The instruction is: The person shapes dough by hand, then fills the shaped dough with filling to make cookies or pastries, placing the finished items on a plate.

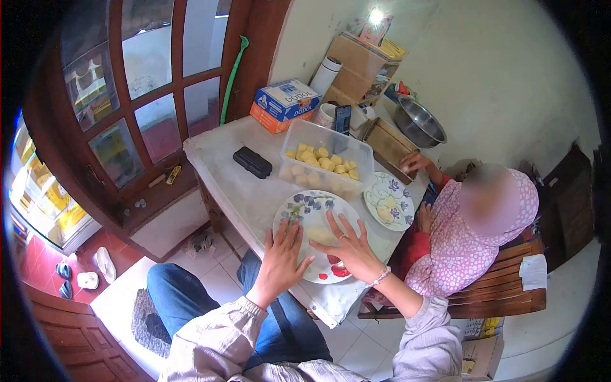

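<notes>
A white plate with painted flowers (347,210) lies at the near side of the table. My left hand (283,258) is spread over its left part, fingers apart and pointing away from me. My right hand (351,249), with a ring and a beaded bracelet, lies open over the plate's right part. Between the two hands a pale, flat, dough-like patch (318,233) shows, partly covered by my right fingers. Neither hand grips anything. Just beyond the plate stands a clear plastic container (328,137) with several yellow dough-like pieces (318,159).
A second flowered plate (402,219) holds pale pieces. At right sits a person (452,223), one hand at a cardboard box (387,149). A black case (252,162), Dodol boxes (286,102), a phone (342,119) and a metal bowl (420,121) are also on the table.
</notes>
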A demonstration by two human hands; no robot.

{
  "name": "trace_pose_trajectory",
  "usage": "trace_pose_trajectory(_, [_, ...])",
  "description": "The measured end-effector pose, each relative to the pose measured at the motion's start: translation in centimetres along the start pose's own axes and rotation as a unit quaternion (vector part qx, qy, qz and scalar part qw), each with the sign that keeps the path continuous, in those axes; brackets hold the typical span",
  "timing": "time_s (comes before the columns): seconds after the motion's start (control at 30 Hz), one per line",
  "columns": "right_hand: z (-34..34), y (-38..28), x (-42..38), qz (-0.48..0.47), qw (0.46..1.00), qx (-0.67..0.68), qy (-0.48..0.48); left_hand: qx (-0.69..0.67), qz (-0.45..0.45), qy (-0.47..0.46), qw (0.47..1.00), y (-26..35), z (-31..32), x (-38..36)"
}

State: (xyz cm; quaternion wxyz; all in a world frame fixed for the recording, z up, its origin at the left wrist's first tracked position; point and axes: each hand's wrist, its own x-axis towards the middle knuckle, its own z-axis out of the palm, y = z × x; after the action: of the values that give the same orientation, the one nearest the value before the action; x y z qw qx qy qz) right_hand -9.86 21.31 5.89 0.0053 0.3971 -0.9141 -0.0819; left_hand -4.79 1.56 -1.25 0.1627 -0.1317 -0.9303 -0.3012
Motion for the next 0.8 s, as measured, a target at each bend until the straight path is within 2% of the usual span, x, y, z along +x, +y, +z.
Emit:
trace_pose_trajectory(0.03, [-0.8,-0.1,0.0,-0.021,1.000,-0.012,-0.016,0.006,0.001,-0.002,1.000,0.0,0.0,-0.1])
trace_pose_trajectory(0.17, [0.3,0.0,-0.3,-0.008,0.999,-0.031,-0.001,-0.001,-0.003,-0.009,1.000,0.2,-0.5,-0.2])
trace_pose_trajectory(0.47, [-0.1,1.0,-0.6,0.007,0.999,0.040,-0.001,0.006,-0.001,-0.013,1.000,0.3,-0.7,0.3])
trace_pose_trajectory(0.53, [-1.7,1.3,-0.5,-0.018,0.999,0.022,-0.024,0.015,0.007,-0.006,1.000,0.3,-0.7,0.1])
trace_pose_trajectory(0.67, [0.1,1.8,-1.0,-0.003,1.000,0.004,-0.020,0.022,0.007,-0.021,1.000,0.4,-0.9,0.1])
trace_pose_trajectory(0.73, [-0.6,2.6,-0.9,-0.037,0.999,-0.026,-0.021,0.025,0.009,-0.020,0.999,0.5,-1.2,0.4])
trace_pose_trajectory(0.8, [-1.1,2.6,-0.9,-0.031,0.999,-0.031,-0.024,0.025,0.014,-0.020,0.999,0.5,-1.1,0.4])
